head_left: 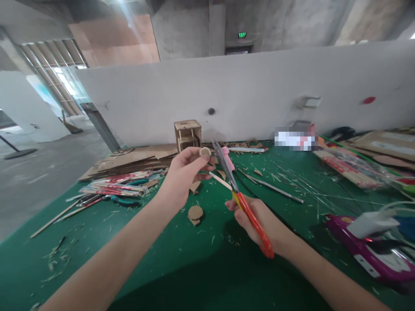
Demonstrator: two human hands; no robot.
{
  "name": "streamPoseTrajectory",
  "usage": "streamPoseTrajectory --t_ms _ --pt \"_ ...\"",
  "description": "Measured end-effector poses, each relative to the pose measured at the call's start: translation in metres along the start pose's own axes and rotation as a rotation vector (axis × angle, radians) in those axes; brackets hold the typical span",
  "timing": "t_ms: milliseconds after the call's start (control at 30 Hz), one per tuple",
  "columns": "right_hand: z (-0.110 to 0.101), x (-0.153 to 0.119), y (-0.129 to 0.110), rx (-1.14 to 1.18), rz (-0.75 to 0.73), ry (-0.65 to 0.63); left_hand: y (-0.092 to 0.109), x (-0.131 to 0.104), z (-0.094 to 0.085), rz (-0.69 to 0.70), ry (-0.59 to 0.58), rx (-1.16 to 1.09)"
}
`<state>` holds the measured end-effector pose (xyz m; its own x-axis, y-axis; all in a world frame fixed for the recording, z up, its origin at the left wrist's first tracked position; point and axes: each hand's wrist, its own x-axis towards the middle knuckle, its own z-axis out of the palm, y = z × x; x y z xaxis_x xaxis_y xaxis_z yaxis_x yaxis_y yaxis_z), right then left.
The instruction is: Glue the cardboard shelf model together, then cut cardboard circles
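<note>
Between the thumb and fingers of my left hand [188, 172] is a small round cardboard piece [205, 151]. My right hand [256, 216] grips scissors [251, 220] with red and yellow handles, their blades pointing up and away, just right of the round piece. Below my hands, a cardboard disc [196, 213] lies on the green table [181, 259] over a small scrap. A thin wooden stick [220, 180] lies between the hands. Behind my left hand stands a small cardboard box structure [188, 133] with shelves.
Flat cardboard sheets [139, 156], packaged sticks [115, 185] and teal-handled pliers [125, 201] lie at left. A pink object [228, 160] is behind the scissors. At right are a metal rod [280, 191], a purple power strip [372, 255] and packaged wooden sticks [350, 166]. A white wall [253, 86] stands behind.
</note>
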<state>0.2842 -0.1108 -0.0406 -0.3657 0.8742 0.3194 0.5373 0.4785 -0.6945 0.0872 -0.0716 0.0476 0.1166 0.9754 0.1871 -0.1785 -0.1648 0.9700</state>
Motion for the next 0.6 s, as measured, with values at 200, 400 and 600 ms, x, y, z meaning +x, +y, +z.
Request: streamPoseTrajectory --t_ms 200,400,600 --pt "-0.0006 0.0017 0.0028 -0.019 0.021 -0.015 0.0004 -0.0002 -0.0016 0.007 0.018 0.189" --pt "-0.0022 0.0016 0.0016 -0.029 0.050 -0.049 0.0000 0.0013 -0.0036 -0.002 0.013 0.253" --pt "-0.0028 0.0029 0.0013 -0.050 0.055 -0.028 0.0024 0.0019 -0.0051 0.012 0.013 0.291"
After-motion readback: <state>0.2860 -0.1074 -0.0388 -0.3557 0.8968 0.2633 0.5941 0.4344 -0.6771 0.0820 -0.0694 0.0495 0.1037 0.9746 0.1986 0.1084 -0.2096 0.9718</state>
